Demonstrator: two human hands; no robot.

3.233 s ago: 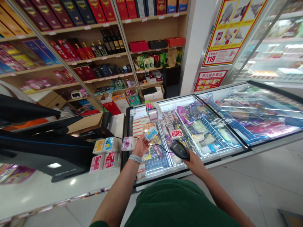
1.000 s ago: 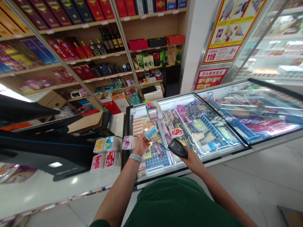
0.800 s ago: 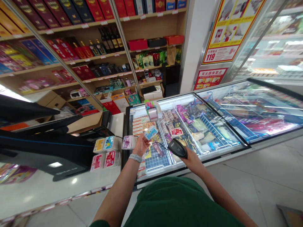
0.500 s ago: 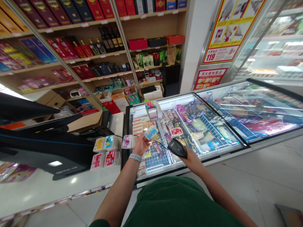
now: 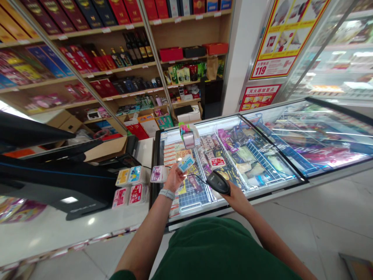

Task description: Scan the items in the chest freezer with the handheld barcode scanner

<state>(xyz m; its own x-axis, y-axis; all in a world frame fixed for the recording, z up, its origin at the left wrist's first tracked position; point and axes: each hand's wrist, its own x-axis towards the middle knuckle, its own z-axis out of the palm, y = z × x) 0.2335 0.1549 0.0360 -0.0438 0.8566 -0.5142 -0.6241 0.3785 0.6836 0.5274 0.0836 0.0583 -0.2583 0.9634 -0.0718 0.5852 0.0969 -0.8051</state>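
Note:
My left hand (image 5: pixel 174 178), with a pale watch band at the wrist, is closed on a small blue-and-white flat pack (image 5: pixel 185 163) above the freezer's glass top. In my right hand (image 5: pixel 235 197) is a black barcode scanner (image 5: pixel 218 182), its head pointing left toward the pack. A thin dark cable runs from the scanner past my left hand. Left of that hand, a stack of purple-and-white packs (image 5: pixel 159 174) sits at the freezer's edge. A red-and-white pack (image 5: pixel 217 162) lies beyond the scanner.
A chest freezer (image 5: pixel 233 202) with frozen packets in wire baskets spans the middle and right. On the white counter (image 5: pixel 122 221) stand more stacked packs (image 5: pixel 135 175) and a black register terminal (image 5: pixel 52 186). Shelves of boxes and bottles (image 5: pixel 140 46) rise behind.
Both hands hold almost the same pose, pack and scanner included. The whole view has shifted very slightly.

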